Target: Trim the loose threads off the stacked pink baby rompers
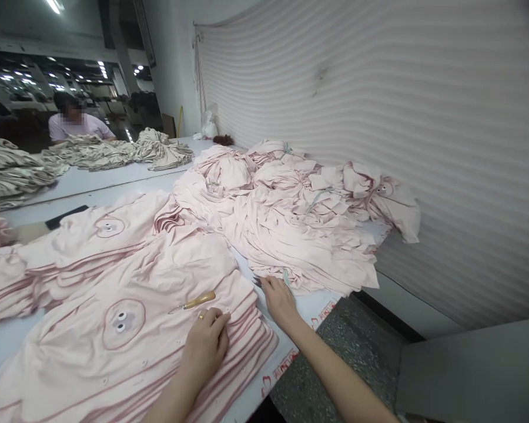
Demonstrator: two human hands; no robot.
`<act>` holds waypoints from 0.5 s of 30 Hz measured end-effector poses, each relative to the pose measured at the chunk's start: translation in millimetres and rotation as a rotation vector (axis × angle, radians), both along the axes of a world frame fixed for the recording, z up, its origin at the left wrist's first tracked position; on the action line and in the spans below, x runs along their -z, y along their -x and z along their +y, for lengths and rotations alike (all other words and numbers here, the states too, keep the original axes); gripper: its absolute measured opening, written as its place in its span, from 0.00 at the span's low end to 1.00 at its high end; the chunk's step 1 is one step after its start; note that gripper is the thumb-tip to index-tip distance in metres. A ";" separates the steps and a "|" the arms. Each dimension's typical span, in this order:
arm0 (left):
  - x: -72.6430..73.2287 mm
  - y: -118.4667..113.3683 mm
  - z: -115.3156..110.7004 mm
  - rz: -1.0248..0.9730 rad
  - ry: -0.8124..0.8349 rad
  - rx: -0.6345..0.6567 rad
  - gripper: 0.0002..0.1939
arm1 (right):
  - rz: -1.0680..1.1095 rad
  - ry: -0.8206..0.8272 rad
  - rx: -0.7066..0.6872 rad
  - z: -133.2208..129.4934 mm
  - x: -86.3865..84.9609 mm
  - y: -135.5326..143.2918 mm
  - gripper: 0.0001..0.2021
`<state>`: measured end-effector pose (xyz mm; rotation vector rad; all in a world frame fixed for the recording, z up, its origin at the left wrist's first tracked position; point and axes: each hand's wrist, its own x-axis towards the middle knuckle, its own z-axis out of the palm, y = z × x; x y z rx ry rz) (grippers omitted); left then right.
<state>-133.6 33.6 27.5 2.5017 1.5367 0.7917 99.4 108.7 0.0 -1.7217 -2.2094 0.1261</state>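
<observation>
My left hand [206, 338], with a ring on one finger, rests on a stack of pale pink garments [167, 299]. Its fingers are loosely bent and nothing shows in them. Just beyond the fingertips lies an awl [199, 300] with a wooden handle and thin metal point. An animal face with two eyes [124, 322] decorates the top garment. My right hand [280, 301] is closed on a small dark metal tool with pointed tips, seemingly thread snips [257, 282], at the gap between the stack and a loose pink heap [286, 229]. The fingers cover most of the tool.
Another pink stack [101, 235] lies at left. Grey-beige garments [101, 151] cover the far table, where a person [81, 126] sits. Striped fabric [370, 88] hangs along the right side. The table edge [286, 363] drops to a speckled floor [348, 346].
</observation>
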 end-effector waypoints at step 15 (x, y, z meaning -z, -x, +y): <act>12.4 -39.1 13.5 -0.006 0.094 -0.189 0.11 | -0.065 0.183 -0.611 41.9 -79.3 141.4 0.05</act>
